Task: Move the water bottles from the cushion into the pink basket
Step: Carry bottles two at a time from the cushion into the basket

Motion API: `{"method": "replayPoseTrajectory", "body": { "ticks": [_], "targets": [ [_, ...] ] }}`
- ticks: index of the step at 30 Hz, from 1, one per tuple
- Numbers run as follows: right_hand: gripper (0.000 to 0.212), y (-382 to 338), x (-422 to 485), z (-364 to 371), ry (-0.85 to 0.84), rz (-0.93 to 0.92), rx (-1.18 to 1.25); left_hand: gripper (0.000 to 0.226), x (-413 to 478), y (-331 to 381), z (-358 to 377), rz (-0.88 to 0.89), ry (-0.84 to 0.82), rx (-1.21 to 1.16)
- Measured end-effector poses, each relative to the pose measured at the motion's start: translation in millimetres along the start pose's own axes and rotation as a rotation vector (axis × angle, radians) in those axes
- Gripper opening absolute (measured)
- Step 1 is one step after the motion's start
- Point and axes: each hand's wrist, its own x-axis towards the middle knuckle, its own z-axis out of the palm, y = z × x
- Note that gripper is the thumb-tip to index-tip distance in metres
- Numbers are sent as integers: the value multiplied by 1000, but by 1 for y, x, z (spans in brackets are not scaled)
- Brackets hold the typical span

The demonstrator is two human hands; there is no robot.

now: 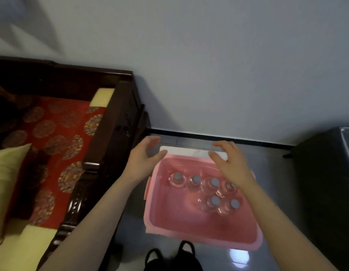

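Observation:
The pink basket [189, 227] stands on the floor in front of me. Several clear water bottles [195, 180] with grey caps stand upright inside it, grouped toward its far right part. My left hand [144, 159] hovers over the basket's far left corner, fingers apart, holding nothing. My right hand [230, 163] hovers over the far right side, fingers spread and empty, partly covering one bottle. The red patterned cushion [52, 133] on the seat at the left shows no bottles.
A dark wooden sofa frame [111, 122] borders the cushion, close to the basket's left side. A yellow-green pillow [7, 177] lies at the left. A white board [189, 152] lies behind the basket. A dark cabinet [326, 182] stands at the right. My dark shoes [169, 255] are below the basket.

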Motion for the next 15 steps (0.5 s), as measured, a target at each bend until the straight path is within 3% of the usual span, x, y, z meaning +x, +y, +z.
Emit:
{"method": "replayPoseTrajectory", "body": {
  "ticks": [3,8,15],
  "targets": [
    [23,-41,-6,9,-74,12,161,36,-34,-13,-53,-128,174,-180],
    [33,-100,-35,49,-199,-156,52,35,-100,-44,-133,-246,298,-139],
    [35,-219,-113,171,-454,-339,12,37,-255,-100,-262,-372,480,-177]
  ]
}}
